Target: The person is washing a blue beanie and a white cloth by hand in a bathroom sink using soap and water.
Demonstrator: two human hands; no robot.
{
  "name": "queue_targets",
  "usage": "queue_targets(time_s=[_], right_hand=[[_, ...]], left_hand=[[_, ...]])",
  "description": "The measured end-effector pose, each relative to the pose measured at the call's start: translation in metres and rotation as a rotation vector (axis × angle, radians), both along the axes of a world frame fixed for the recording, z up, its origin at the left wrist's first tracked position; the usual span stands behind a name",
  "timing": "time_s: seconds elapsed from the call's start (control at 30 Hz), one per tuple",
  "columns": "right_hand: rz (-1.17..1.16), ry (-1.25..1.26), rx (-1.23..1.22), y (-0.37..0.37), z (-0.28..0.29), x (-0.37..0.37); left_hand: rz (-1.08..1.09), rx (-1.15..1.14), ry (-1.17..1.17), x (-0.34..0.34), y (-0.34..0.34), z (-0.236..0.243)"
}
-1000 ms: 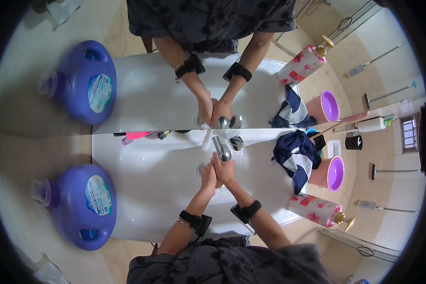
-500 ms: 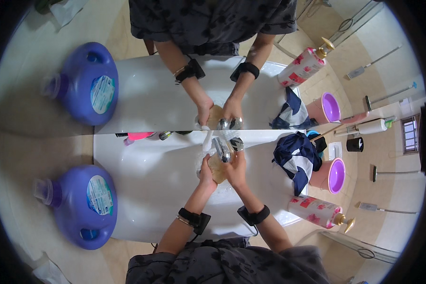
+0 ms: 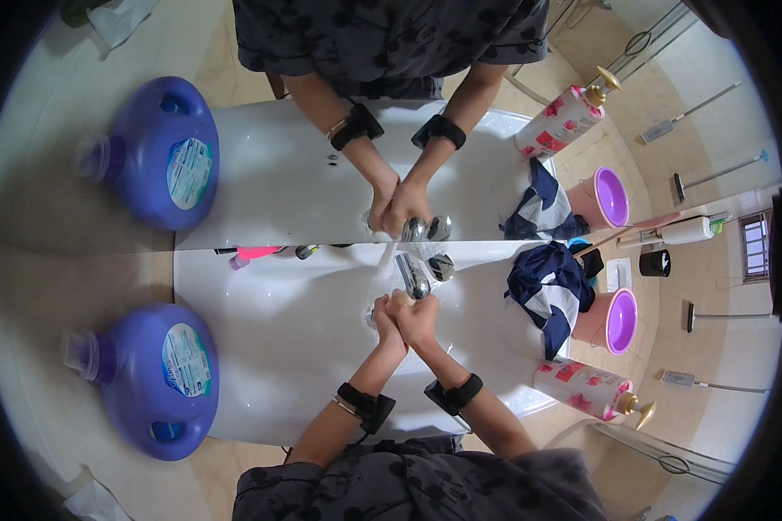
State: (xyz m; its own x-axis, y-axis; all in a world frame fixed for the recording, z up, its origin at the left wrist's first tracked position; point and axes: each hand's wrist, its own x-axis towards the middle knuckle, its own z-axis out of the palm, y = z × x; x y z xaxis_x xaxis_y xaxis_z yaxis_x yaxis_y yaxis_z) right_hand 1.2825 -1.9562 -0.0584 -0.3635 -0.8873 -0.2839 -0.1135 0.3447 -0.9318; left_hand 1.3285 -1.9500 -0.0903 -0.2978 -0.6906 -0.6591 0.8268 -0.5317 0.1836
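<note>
Both hands are pressed together in the white sink [image 3: 278, 365], just under and in front of the chrome faucet [image 3: 414, 276]. My left hand [image 3: 386, 323] is closed, its palm turned toward the right. Over it and against it, my right hand [image 3: 419, 319] is closed too. Between them they squeeze a soft beige piece [image 3: 401, 298], of which only a sliver shows; its kind is unclear. The drain ring [image 3: 370, 316] shows beside my left fingers. The mirror repeats the clasped hands, with the beige piece hidden there.
A large purple detergent bottle [image 3: 161, 382] stands left of the sink. On the right rim lie a navy and white cloth [image 3: 547, 291] and a floral pump bottle [image 3: 582, 388]. Beyond are a pink bucket [image 3: 619, 321] and a black bin [image 3: 655, 263]. Pink items [image 3: 254, 253] sit along the mirror.
My hands have come together and folded over the beige piece, which was spread broad between them before. My right hand has moved slightly left, against the left one.
</note>
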Motion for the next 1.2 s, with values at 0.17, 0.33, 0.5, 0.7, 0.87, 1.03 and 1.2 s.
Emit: queue_targets(time_s=[0.17,0.33,0.5,0.7,0.87,1.03,1.2], right_hand=[[-0.090,0.313,-0.444,-0.005,-0.011,0.002],[0.086,-0.012,-0.158,0.003,0.007,0.001],[0.025,-0.143,0.007,0.001,-0.008,-0.012],[0.266,-0.723,0.121,-0.007,0.022,-0.039],[0.430,-0.469,0.317,-0.011,0.032,-0.036],[0.204,-0.376,0.072,-0.006,-0.005,-0.035],[-0.040,-0.270,0.067,0.004,-0.008,-0.039]], left_hand=[[0.055,-0.089,-0.019,-0.004,0.003,-0.008],[0.138,-0.077,0.050,-0.007,0.010,-0.048],[-0.267,0.191,0.012,0.015,0.004,-0.002],[-0.682,-0.163,0.285,0.046,-0.007,0.021],[-1.110,-0.372,-0.145,0.036,-0.006,0.008],[-1.146,-0.925,-0.951,0.013,0.007,-0.009],[-1.262,-0.889,-1.326,0.002,0.009,0.019]])
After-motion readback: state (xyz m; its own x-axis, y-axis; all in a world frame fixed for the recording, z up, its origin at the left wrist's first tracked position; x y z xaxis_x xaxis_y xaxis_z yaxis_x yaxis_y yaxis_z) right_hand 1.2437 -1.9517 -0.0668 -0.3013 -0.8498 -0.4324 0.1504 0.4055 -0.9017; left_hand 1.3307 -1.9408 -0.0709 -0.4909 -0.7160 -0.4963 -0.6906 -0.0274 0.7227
